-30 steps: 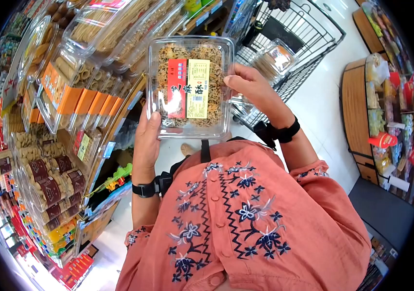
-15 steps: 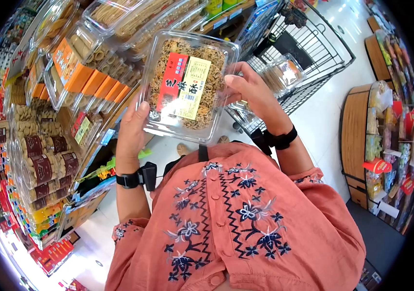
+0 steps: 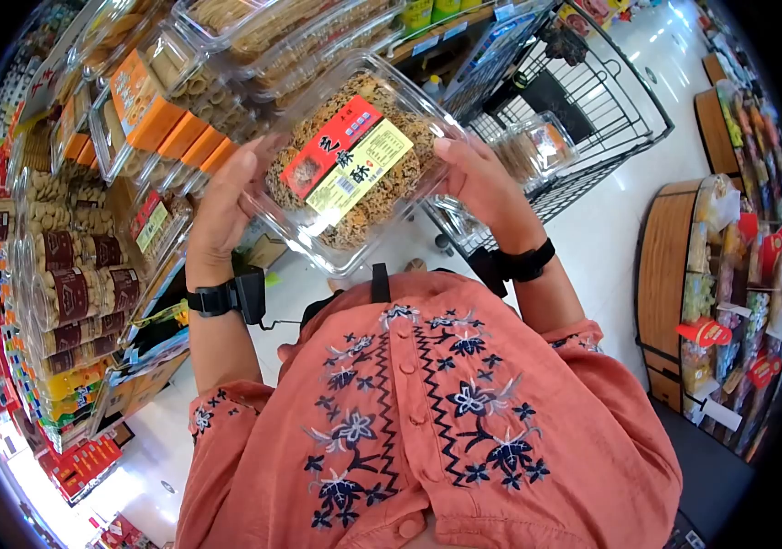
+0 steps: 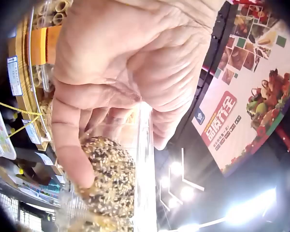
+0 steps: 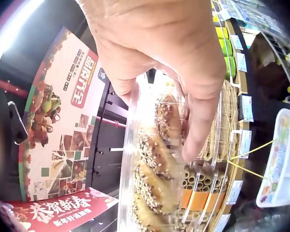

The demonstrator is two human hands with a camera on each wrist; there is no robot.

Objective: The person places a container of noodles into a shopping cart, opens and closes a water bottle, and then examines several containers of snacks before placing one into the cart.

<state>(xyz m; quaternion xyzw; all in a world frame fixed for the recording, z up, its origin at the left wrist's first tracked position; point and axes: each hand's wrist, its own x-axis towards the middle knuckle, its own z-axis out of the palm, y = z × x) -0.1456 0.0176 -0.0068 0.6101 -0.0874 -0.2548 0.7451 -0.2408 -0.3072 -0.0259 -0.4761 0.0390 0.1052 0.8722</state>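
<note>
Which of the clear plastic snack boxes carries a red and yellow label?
The clear plastic box of sesame-coated pastries, held between the left hand and the right hand; the shelf boxes of rolled wafers carry orange bands instead.

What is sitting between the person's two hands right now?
A clear plastic box of sesame cookies; the left hand and right hand grip its opposite edges. The head view shows it best.

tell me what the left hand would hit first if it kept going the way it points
The left hand grips the snack box and points up and forward. It would probably meet the orange-labelled wafer packs first, though depth is hard to judge.
</note>
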